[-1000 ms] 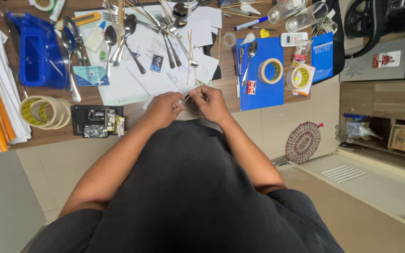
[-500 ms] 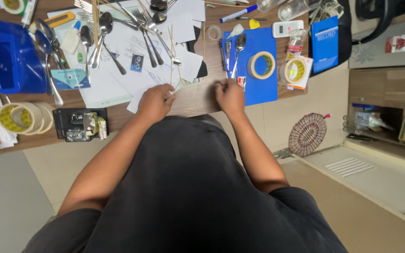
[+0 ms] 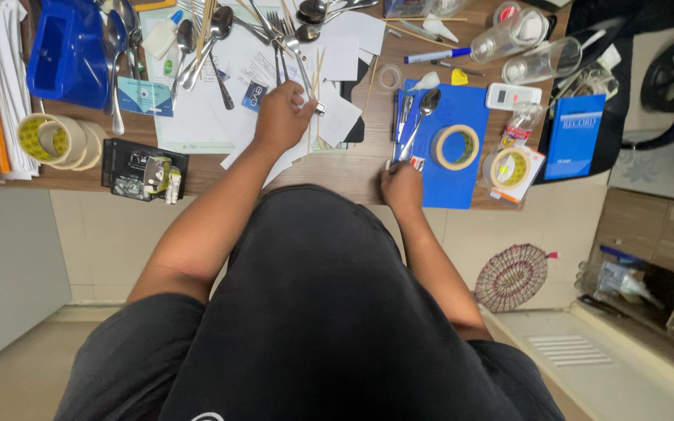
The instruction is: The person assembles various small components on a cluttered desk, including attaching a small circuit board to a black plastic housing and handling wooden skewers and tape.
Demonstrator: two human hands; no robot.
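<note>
Clutter covered the wooden worktop (image 3: 352,168) in the head view, seen from above over a dark-clothed lap. The left hand (image 3: 281,117) was reached forward onto the white papers (image 3: 228,117), its fingers curled shut around thin wooden sticks (image 3: 315,86) that stood out past the knuckles toward the far side; a fork (image 3: 294,51) lay just beyond the same fingers, and whether the hand touched it could not be told. The right hand (image 3: 402,187) rested nearer the body at the worktop's front edge, closed loosely with its fingertips on the lower left corner of a blue mat (image 3: 462,183); what it pinched, if anything, was too small to make out. The two hands were well apart, the sticks lying entirely on the left hand's side. On the blue mat, just beyond the right hand, lay a spoon (image 3: 423,109) and a roll of masking tape (image 3: 455,146). A second tape roll (image 3: 509,166) sat beside the mat on the right, next to a blue notebook (image 3: 575,136). More spoons (image 3: 204,39) were scattered over the papers at the far side. A blue plastic container (image 3: 68,51) stood at the far left, with yellow tape rolls (image 3: 52,140) and a black tray (image 3: 138,168) nearer the front edge.
</note>
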